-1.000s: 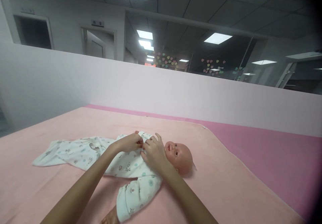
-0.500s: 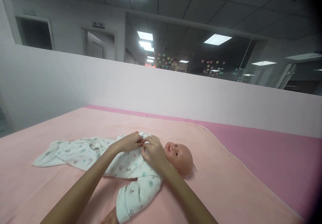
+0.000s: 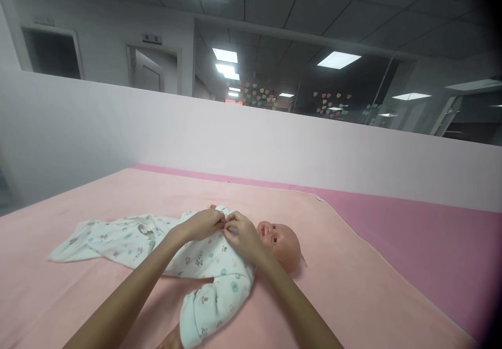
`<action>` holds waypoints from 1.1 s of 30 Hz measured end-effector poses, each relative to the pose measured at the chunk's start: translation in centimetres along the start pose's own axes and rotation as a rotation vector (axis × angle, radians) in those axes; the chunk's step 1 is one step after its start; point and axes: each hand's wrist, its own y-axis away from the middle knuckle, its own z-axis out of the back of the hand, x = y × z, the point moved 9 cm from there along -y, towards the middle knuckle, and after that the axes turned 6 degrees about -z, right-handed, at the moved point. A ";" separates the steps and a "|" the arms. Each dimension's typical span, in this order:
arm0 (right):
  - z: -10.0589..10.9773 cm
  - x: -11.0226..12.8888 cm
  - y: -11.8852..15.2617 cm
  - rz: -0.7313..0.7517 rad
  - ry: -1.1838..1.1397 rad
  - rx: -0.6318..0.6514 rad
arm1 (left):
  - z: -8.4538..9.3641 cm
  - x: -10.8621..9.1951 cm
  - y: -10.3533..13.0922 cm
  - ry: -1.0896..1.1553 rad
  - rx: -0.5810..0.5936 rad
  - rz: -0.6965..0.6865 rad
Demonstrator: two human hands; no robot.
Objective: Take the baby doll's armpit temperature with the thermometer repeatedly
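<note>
The doll (image 3: 288, 241) lies on its back along the near middle of the pink sheet (image 3: 353, 286), head to the right, its patterned white garment (image 3: 196, 260) trailing toward the left edge. Lying this way, its chest faces up, within reach of both hands.

The left hand (image 3: 204, 224) and the right hand (image 3: 243, 236) meet over the upper chest, fingertips nearly touching. Each grip is narrow, thumb and fingers drawn together at the front of the garment, probably so that the cloth is steadied from both sides while a small spot is worked. Whether a fastener or only fabric sits between the fingertips cannot be told, since the fingers cover it.

The near sleeve (image 3: 219, 304) angles down toward the near edge, apart from the fingers. The right hand and wrist partly cover the neck and shoulder, and the left forearm crosses over the garment's middle, so both hide part of the front.

Beyond the sheet's far edge runs a pink strip (image 3: 423, 234), then a low white partition (image 3: 251, 139); neither stands in the hands' way.
</note>
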 end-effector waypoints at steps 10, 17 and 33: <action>-0.2 -1.3 0.0 -0.159 -0.030 -0.012 | 0.6 -0.9 0.2 -0.078 -0.011 -0.002; 0.3 -0.5 0.0 -0.123 0.039 -0.033 | 0.9 0.3 1.3 0.090 0.092 0.061; -2.1 2.6 0.6 0.123 0.263 -0.077 | 0.3 5.6 2.7 0.103 0.222 0.174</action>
